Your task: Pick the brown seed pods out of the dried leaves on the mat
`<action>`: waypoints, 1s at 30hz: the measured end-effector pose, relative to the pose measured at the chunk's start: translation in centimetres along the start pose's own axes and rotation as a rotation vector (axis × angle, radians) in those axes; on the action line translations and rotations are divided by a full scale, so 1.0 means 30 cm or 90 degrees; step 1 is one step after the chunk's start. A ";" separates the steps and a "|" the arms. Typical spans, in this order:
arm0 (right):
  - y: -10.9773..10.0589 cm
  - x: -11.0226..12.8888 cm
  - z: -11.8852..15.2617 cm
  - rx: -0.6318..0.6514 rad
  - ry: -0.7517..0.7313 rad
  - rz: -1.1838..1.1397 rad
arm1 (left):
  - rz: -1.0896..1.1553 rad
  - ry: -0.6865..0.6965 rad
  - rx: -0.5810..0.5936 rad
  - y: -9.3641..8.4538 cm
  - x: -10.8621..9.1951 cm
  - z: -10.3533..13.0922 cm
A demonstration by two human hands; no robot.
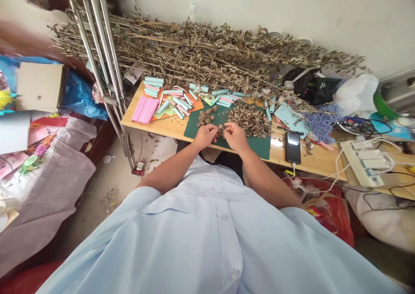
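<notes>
Between the fingertips of my left hand and my right hand is a small clump of dried leaves. Both hands are closed in a pinch on it, just over the near part of a green cutting mat. Beyond my left hand sit several rounded brown balls of dried leaves. A loose heap of dried leaves lies on the mat beside and beyond my right hand.
Long dried plant stalks stretch along the wall. Blue and pink paper rolls and a pink paper stack lie on the wooden table. Rightward are a phone and a power strip with cables. Metal crutches stand left.
</notes>
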State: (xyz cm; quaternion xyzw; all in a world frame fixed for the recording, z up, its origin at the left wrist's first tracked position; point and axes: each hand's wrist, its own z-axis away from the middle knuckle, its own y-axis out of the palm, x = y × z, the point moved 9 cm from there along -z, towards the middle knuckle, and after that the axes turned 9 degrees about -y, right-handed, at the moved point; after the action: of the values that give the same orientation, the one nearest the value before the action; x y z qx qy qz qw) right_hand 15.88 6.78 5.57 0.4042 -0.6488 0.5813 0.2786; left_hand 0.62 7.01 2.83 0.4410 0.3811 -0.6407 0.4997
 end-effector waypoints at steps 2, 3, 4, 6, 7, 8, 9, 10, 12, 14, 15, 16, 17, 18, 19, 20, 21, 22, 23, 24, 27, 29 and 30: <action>-0.012 -0.009 0.002 -0.013 0.009 -0.007 | 0.018 -0.016 -0.028 -0.010 0.011 -0.012; -0.016 -0.012 0.003 -0.017 0.013 -0.010 | 0.022 -0.023 -0.045 -0.016 0.015 -0.018; -0.019 -0.014 0.005 -0.020 0.014 -0.013 | 0.024 -0.030 -0.061 -0.020 0.018 -0.023; -0.023 -0.014 0.009 -0.022 0.015 -0.022 | 0.023 -0.044 -0.085 -0.025 0.024 -0.032; -0.025 -0.013 0.011 -0.025 0.015 -0.028 | 0.023 -0.049 -0.093 -0.025 0.026 -0.036; -0.027 -0.012 0.013 -0.028 0.016 -0.034 | 0.024 -0.053 -0.099 -0.025 0.028 -0.039; -0.029 -0.012 0.015 -0.032 0.017 -0.039 | 0.026 -0.057 -0.103 -0.024 0.030 -0.042; -0.031 -0.011 0.016 -0.036 0.018 -0.044 | 0.033 -0.059 -0.105 -0.024 0.032 -0.045; -0.034 -0.012 0.018 -0.045 0.022 -0.056 | 0.052 -0.062 -0.106 -0.023 0.037 -0.047; -0.035 -0.015 0.019 -0.055 0.030 -0.074 | 0.080 -0.063 -0.104 -0.022 0.041 -0.046; -0.035 -0.017 0.019 -0.061 0.036 -0.086 | 0.095 -0.063 -0.101 -0.021 0.043 -0.044; -0.035 -0.019 0.020 -0.065 0.043 -0.098 | 0.110 -0.062 -0.098 -0.019 0.043 -0.043; -0.034 -0.020 0.020 -0.069 0.051 -0.110 | 0.122 -0.062 -0.094 -0.017 0.042 -0.041; -0.032 -0.020 0.020 -0.071 0.059 -0.121 | 0.130 -0.061 -0.090 -0.016 0.040 -0.038; -0.031 -0.020 0.020 -0.073 0.067 -0.130 | 0.136 -0.062 -0.089 -0.015 0.039 -0.035; -0.030 -0.019 0.021 -0.074 0.073 -0.136 | 0.139 -0.062 -0.088 -0.015 0.036 -0.032; -0.029 -0.017 0.020 -0.076 0.079 -0.140 | 0.141 -0.061 -0.089 -0.017 0.034 -0.029; -0.029 -0.014 0.020 -0.077 0.082 -0.142 | 0.141 -0.056 -0.087 -0.017 0.029 -0.024; -0.028 -0.011 0.019 -0.078 0.084 -0.145 | 0.138 -0.047 -0.078 -0.017 0.022 -0.020; -0.026 -0.008 0.017 -0.080 0.083 -0.147 | 0.131 -0.034 -0.062 -0.013 0.013 -0.015; -0.018 0.002 0.010 -0.086 0.065 -0.156 | 0.088 0.003 0.020 0.011 -0.012 0.001; -0.011 0.008 0.005 -0.095 0.046 -0.164 | 0.053 0.012 0.062 0.024 -0.018 0.011; -0.007 0.009 0.004 -0.097 0.038 -0.169 | 0.039 0.013 0.072 0.028 -0.019 0.014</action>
State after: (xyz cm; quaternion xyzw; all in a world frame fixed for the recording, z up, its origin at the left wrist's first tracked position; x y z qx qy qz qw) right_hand 15.93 6.59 5.89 0.4464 -0.6235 0.5003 0.4021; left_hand 1.41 6.61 3.46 0.4863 0.3356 -0.6414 0.4893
